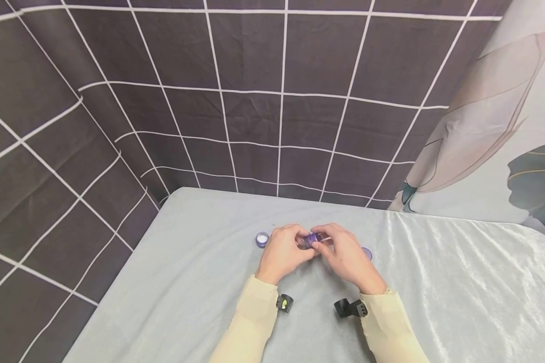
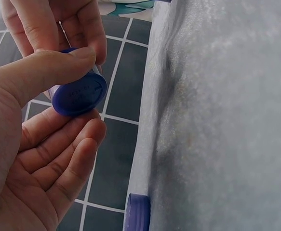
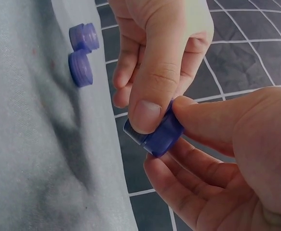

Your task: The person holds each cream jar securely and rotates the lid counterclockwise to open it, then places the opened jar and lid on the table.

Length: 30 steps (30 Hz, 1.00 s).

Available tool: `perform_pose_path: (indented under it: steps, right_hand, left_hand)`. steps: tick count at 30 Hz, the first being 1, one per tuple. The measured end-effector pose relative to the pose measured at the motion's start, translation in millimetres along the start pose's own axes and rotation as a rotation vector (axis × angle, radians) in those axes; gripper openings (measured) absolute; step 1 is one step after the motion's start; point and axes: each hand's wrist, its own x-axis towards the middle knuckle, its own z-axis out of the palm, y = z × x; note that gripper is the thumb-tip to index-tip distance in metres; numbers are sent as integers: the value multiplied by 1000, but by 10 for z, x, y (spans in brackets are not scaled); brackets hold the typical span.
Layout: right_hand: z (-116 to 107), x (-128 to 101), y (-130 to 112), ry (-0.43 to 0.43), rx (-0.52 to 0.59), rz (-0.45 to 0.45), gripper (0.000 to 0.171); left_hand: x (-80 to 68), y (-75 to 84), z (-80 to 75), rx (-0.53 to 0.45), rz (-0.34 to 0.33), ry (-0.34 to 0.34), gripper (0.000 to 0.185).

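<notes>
Both hands meet over the middle of the grey table cloth (image 1: 436, 282) and hold one small purple jar (image 1: 311, 238) between them. My left hand (image 1: 300, 241) pinches the jar (image 2: 79, 96) with its thumb on top and its fingers below. My right hand (image 1: 320, 244) grips the other end of the jar (image 3: 157, 134) with thumb and curled fingers. The jar is lifted a little off the cloth. What is inside it is hidden by the fingers.
A second small purple jar (image 1: 262, 239) stands on the cloth left of the hands; in the right wrist view two purple pieces (image 3: 82, 53) lie there together. A purple lid (image 1: 367, 253) lies right of the hands. Dark checked curtain (image 1: 254, 101) hangs behind.
</notes>
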Motion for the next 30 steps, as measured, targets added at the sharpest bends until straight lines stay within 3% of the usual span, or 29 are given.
perform_pose_path:
  steps: [30]
  right_hand:
    - [-10, 4, 30, -14, 14, -56, 29]
  left_hand:
    - [9, -22, -13, -6, 10, -3, 27]
